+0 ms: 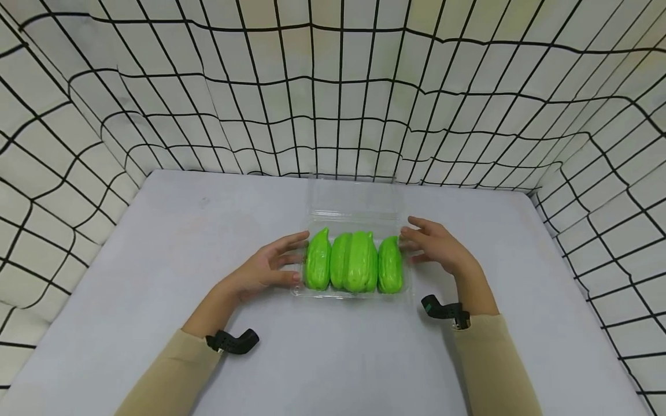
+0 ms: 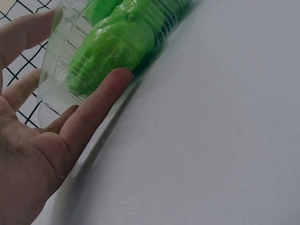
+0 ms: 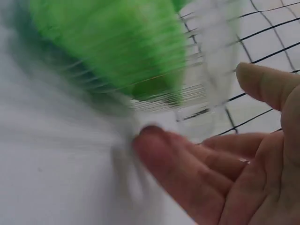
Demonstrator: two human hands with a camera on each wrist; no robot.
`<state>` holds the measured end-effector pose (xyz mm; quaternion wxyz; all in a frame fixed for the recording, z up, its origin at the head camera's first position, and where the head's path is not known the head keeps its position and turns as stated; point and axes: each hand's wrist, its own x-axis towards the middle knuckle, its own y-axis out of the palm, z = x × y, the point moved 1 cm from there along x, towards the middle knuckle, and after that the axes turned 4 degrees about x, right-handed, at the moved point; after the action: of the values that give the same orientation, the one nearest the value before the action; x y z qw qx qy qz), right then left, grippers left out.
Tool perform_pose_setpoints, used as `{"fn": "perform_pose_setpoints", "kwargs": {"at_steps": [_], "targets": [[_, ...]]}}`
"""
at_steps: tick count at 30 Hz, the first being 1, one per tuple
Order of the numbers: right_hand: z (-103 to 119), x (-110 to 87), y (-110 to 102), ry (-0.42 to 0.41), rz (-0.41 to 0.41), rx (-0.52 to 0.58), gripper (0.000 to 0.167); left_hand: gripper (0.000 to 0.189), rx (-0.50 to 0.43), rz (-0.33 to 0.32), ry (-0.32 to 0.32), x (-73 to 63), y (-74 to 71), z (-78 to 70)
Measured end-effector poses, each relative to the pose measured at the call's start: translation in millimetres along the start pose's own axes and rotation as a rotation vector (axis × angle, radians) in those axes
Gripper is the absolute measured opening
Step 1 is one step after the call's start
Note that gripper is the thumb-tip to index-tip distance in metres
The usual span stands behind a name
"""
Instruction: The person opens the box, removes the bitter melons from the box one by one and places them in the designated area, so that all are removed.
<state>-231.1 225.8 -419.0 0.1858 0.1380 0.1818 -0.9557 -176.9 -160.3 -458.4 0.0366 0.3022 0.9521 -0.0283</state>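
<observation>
A clear plastic clamshell box [image 1: 338,295] lies on the white table, its lid [image 1: 356,199] folded back toward the net. Inside, several bright green, ribbed, gourd-like pieces [image 1: 361,263] stand side by side, some with a pointed tip at the far end. My left hand [image 1: 260,268] is at the box's left side, fingers spread and fairly straight; in the left wrist view one fingertip touches the clear wall by a green piece [image 2: 112,54]. Beside the right wall is my right hand [image 1: 442,245], its fingers loosely bent; the right wrist view, blurred, shows a gap between fingertips and box.
A black net [image 1: 338,81] over pale walls encloses the back and both sides. White tabletop [image 1: 322,358] spreads around the box. On each wrist sits a black camera mount [image 1: 236,342], just past the beige sleeve [image 1: 171,370].
</observation>
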Motion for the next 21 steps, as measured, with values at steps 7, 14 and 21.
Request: {"fn": "perform_pose_setpoints", "kwargs": {"at_steps": [7,14,21], "targets": [[19.9,-25.0,-3.4,-0.243,-0.231,-0.167,0.066,0.088,-0.001,-0.006,-0.007,-1.8,-1.2,5.8],[33.3,-42.1,19.0,-0.55,-0.163,-0.215,0.056,0.086,-0.029,-0.014,-0.003,-11.2,-0.2,8.0],[44.1,-46.2,38.4,-0.533,-0.122,-0.17,0.06,0.084,-0.006,-0.015,0.049,-5.8,4.6,8.7]]}}
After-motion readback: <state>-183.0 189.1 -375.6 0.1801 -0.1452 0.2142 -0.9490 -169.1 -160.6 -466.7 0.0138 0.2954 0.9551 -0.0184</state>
